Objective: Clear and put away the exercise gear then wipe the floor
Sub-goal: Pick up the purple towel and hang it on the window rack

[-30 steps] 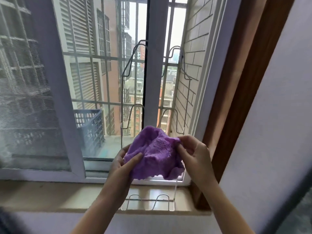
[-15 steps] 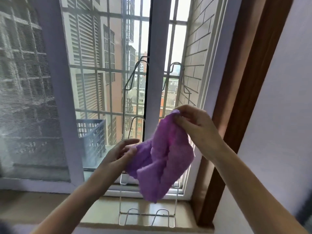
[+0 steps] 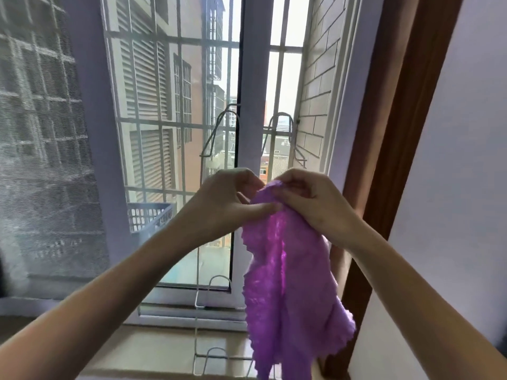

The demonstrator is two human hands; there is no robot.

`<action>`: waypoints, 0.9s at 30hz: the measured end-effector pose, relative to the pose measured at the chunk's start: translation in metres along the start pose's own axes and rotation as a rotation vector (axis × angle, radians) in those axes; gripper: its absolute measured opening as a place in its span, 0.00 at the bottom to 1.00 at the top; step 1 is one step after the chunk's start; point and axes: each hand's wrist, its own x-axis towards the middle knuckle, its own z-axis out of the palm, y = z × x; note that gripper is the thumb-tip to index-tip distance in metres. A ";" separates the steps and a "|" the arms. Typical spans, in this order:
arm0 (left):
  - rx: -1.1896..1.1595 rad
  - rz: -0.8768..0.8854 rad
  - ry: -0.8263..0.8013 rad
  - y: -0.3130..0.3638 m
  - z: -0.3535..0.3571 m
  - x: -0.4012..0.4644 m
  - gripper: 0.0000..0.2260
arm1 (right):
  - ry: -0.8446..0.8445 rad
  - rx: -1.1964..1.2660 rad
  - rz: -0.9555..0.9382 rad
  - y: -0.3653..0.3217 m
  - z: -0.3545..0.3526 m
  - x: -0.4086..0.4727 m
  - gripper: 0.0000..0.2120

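Note:
A purple fluffy cloth (image 3: 288,286) hangs in front of the window, held up by its top edge. My right hand (image 3: 310,204) pinches that top edge from the right. My left hand (image 3: 230,198) meets it from the left, thumb and fingers curled onto the same edge. The cloth falls long and loosely folded, its lower end reaching down past the sill. Behind both hands stands a white wire rack (image 3: 216,138) leaning against the window.
A barred window (image 3: 175,127) with a mesh screen (image 3: 41,160) on the left fills the view. A tiled sill (image 3: 153,349) runs below. A brown wooden frame (image 3: 395,133) and a pale wall (image 3: 452,215) stand at the right. A blue basket (image 3: 149,218) sits outside.
Both hands have risen. The bunched cloth has opened out and now hangs long from its top edge. My left hand moved up from the lower folds to join the right at the top.

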 end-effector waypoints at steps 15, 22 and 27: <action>0.282 0.201 0.147 0.012 -0.003 0.019 0.11 | 0.001 -0.213 0.124 0.057 0.006 -0.046 0.05; 0.323 0.185 0.152 0.006 -0.038 0.020 0.06 | -0.054 -0.113 0.136 0.063 -0.006 -0.050 0.08; 0.263 0.158 0.076 -0.010 -0.058 0.017 0.07 | -0.196 0.272 0.227 0.063 -0.014 -0.049 0.18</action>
